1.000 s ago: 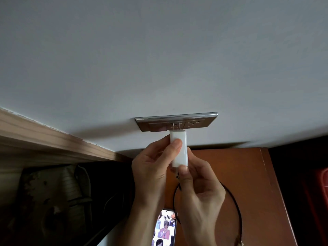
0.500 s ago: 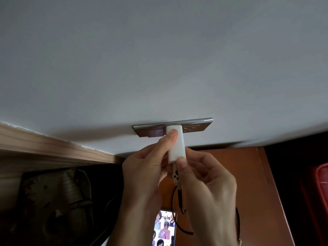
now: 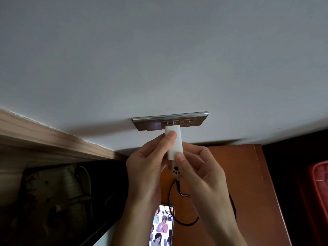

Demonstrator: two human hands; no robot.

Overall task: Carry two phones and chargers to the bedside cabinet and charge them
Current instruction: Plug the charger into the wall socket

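While pinching the white charger (image 3: 174, 139) with both hands, holding it upright just below the wall socket plate (image 3: 191, 121), with 2 metal prongs (image 3: 170, 123) showing at the plate's middle outlet. Pressing the left hand (image 3: 145, 167) thumb onto the charger's upper front, with the fingers curling behind it. Clamping the right hand (image 3: 200, 174) on the lower end, thumb in front, fingers curling behind. Dangling a black cable (image 3: 185, 224) from the paw-print connector (image 3: 176, 172) under the charger, looping down over the orange-brown bedside cabinet (image 3: 248, 183). Working above 1 phone (image 3: 162, 226) lying screen-up and lit on the cabinet's left side, between the forearms; cable-to-phone join impossible to tell.
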